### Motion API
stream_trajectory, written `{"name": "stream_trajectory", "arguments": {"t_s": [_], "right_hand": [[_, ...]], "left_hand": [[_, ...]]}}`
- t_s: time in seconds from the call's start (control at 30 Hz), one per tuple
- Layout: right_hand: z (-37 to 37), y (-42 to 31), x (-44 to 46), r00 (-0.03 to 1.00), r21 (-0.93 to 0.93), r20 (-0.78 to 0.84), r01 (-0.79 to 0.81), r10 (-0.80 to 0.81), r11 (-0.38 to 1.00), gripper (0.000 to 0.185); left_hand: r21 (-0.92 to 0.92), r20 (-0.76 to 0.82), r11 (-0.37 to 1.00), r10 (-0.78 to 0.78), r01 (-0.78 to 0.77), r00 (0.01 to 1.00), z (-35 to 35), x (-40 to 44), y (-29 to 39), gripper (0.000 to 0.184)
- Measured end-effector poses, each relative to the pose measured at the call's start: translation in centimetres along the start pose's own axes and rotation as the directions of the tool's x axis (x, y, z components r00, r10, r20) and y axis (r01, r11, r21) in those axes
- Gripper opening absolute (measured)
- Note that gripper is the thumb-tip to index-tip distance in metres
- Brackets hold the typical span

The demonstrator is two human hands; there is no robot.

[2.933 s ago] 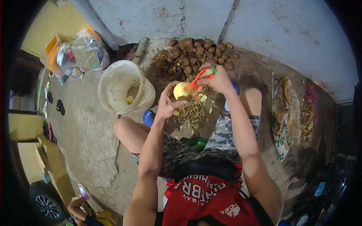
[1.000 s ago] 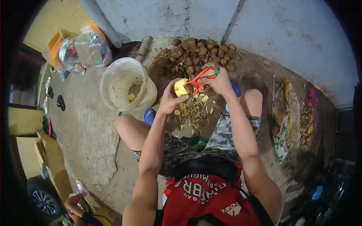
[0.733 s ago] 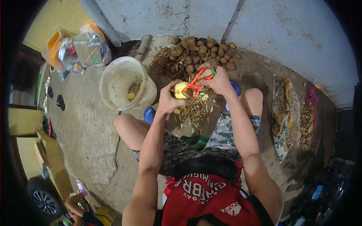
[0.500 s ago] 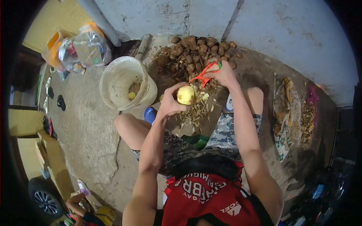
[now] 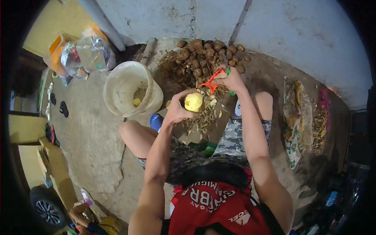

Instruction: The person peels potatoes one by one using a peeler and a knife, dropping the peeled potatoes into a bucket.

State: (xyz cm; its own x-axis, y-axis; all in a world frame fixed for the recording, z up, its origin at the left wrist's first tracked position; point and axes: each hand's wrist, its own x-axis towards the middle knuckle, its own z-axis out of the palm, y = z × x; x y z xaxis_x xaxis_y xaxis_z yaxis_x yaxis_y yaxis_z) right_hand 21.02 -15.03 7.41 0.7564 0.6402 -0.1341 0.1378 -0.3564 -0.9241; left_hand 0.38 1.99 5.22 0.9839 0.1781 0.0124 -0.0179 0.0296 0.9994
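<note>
Fingers of my left hand (image 5: 177,109) wrap around a mostly peeled yellow potato (image 5: 193,102) with brown patches of skin on its left and lower edges. Just up and to the right, my right hand (image 5: 233,80) is closed around a peeler (image 5: 212,83) with an orange-red head and green on its handle. The peeler's head is apart from the potato. Under both hands, pale peelings (image 5: 201,120) are scattered on the floor. Beyond them lies a heap of unpeeled brown potatoes (image 5: 197,62) against the wall.
A white bucket (image 5: 156,96) with a yellow piece inside stands left of my left hand. Filled plastic bags (image 5: 94,53) sit at the upper left. On the right lie a flattened sack (image 5: 293,125) and a strip of debris (image 5: 320,125). Another person (image 5: 80,215) is partly visible at lower left.
The peeler has turned slightly, showing more green below my right hand. The potato in my left hand has shifted very slightly to the right.
</note>
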Motion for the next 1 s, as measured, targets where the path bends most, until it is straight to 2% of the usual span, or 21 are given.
{"name": "stream_trajectory", "arguments": {"t_s": [0.03,0.07,0.1,0.13,0.23,0.3,0.33,0.37,0.43,0.47,0.5,0.57,0.6,0.63,0.7,0.73,0.83,0.87,0.93,0.97,1.0], "right_hand": [[-0.1,0.6,0.2,0.998,0.154,0.041,0.049,-0.056,0.987,0.047],[0.1,-0.7,-0.5,0.979,0.058,0.036,0.198,-0.200,0.978,0.048],[0.3,-1.8,-1.2,0.979,0.054,0.040,0.197,-0.199,0.979,0.048],[0.5,-2.9,-1.8,0.974,0.064,0.091,0.201,-0.206,0.978,0.048],[1.3,-3.8,-2.3,0.975,0.103,0.132,0.163,-0.176,0.981,0.048],[0.8,-5.9,-2.9,0.990,-0.042,0.126,0.076,-0.070,0.996,0.050],[0.9,-3.3,-1.4,0.991,-0.057,0.121,0.071,-0.064,0.996,0.053],[0.8,-2.6,-1.1,0.990,-0.055,0.122,0.072,-0.065,0.996,0.053],[0.0,-1.5,-0.2,0.998,-0.168,-0.015,0.061,-0.064,0.984,0.056],[-0.5,2.4,1.4,0.999,-0.046,-0.016,0.046,-0.047,0.998,0.058],[-0.3,1.7,1.0,0.999,-0.036,-0.019,0.043,-0.044,0.998,0.058],[-0.9,0.1,0.1,0.997,0.068,-0.012,-0.076,0.077,0.995,0.059],[-0.6,-0.8,-0.4,0.999,0.147,0.041,0.017,-0.023,0.989,0.058],[-0.3,-1.8,-0.8,0.999,0.142,0.044,0.019,-0.025,0.990,0.058],[0.8,-3.4,-1.9,0.982,0.149,0.140,0.106,-0.127,0.983,0.054],[1.2,-3.4,-2.2,0.985,0.030,0.099,0.137,-0.140,0.990,0.050],[0.7,-2.3,-1.3,0.989,0.098,0.109,0.088,-0.099,0.991,0.046],[0.2,-2.0,-0.9,0.994,0.027,0.069,0.084,-0.086,0.996,0.048],[-0.6,1.0,0.5,0.997,0.094,0.046,0.051,-0.056,0.994,0.050],[-0.5,0.9,0.5,1.000,0.166,0.024,0.009,-0.014,0.986,0.053],[-0.5,0.8,0.3,0.998,0.285,0.048,0.016,-0.031,0.959,0.053]], "left_hand": [[0.002,0.002,1.000,0.002,-0.002,1.000,-0.2,0.1,-0.3,0.074],[-0.100,-0.030,0.993,-0.070,0.066,0.997,-0.1,0.1,0.0,0.073],[-0.203,-0.055,0.971,-0.144,0.130,0.988,0.0,0.1,0.2,0.073],[-0.254,-0.090,0.963,-0.115,0.089,0.989,-0.3,0.5,-1.3,0.070],[-0.105,-0.163,0.994,-0.043,0.026,0.986,-0.1,0.6,-0.8,0.069],[-0.040,-0.135,0.999,-0.028,0.023,0.991,0.1,0.6,-0.5,0.069],[0.028,-0.112,0.999,-0.015,0.018,0.994,0.2,0.4,-0.4,0.069],[0.030,-0.114,0.999,-0.015,0.019,0.993,0.2,0.2,-0.5,0.069],[-0.091,-0.057,0.996,-0.014,0.009,0.998,0.2,0.2,-0.7,0.072],[-0.194,-0.025,0.981,-0.007,0.002,1.000,0.2,-0.2,0.1,0.071],[-0.187,-0.021,0.982,-0.013,0.009,1.000,0.0,-0.3,-0.1,0.071],[-0.349,-0.073,0.937,-0.055,0.026,0.996,-0.1,-0.2,-1.2,0.069],[-0.352,-0.077,0.935,-0.084,0.052,0.994,-0.3,0.2,-1.4,0.068],[-0.355,-0.080,0.934,-0.081,0.047,0.993,-0.1,0.4,-1.6,0.068],[-0.213,-0.147,0.974,-0.104,0.071,0.984,0.1,0.6,-1.6,0.067],[-0.113,-0.151,0.993,-0.037,0.020,0.988,-0.1,0.8,-2.4,0.069],[-0.091,-0.132,0.996,-0.010,-0.002,0.991,0.4,0.4,-2.1,0.071],[-0.091,-0.131,0.996,-0.005,-0.007,0.991,0.5,0.4,-1.8,0.071],[-0.255,-0.056,0.965,0.050,-0.063,0.997,0.5,0.0,-1.3,0.073],[-0.252,-0.055,0.966,0.049,-0.062,0.997,0.4,-0.1,-1.0,0.073],[-0.357,-0.074,0.934,-0.016,-0.011,0.997,0.5,-0.1,-0.8,0.072]]}}
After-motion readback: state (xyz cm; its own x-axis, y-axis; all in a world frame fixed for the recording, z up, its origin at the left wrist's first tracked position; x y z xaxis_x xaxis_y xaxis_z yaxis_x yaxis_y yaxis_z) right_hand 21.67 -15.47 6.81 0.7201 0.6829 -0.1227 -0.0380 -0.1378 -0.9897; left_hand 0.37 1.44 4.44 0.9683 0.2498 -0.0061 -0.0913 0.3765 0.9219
